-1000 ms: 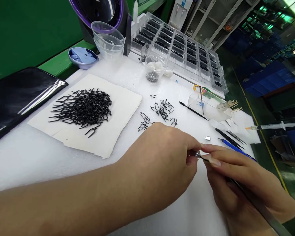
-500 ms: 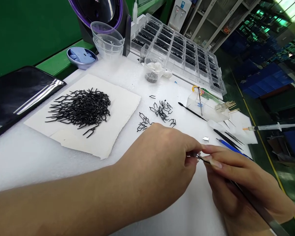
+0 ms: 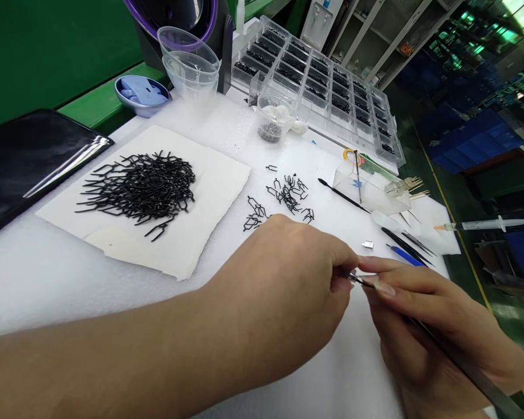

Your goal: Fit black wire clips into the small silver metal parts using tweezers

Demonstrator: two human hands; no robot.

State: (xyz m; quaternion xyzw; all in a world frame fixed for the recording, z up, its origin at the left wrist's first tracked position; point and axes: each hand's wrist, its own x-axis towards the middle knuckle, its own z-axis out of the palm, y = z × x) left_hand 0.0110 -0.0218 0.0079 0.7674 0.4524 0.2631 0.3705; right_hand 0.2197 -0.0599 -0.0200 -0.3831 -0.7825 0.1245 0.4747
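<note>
My left hand (image 3: pixel 283 291) is closed in a pinch on a small metal part (image 3: pixel 353 276), mostly hidden by the fingers. Its wrist and forearm cross the lower left. My right hand (image 3: pixel 436 326) grips metal tweezers (image 3: pixel 467 372), whose tips meet the small part. The fingertips of both hands touch. Beyond my left hand lie small black forked pieces (image 3: pixel 289 195) in loose clusters. Another small silver part (image 3: pixel 367 245) rests on the white surface just past my right fingers.
A pile of black bent pieces (image 3: pixel 157 186) covers a white sheet (image 3: pixel 179 256) at left. Behind stand clear cups (image 3: pixel 190 67), a blue bowl (image 3: pixel 142 96) and a compartment tray (image 3: pixel 327 131). At right are a syringe (image 3: pixel 480 224), a black-handled tool (image 3: pixel 343 195) and a blue tool (image 3: pixel 405 255).
The view has shifted slightly. Both hands keep nearly the same pose, with my right hand a little further right and lower at the wrist. The grips look unchanged.
</note>
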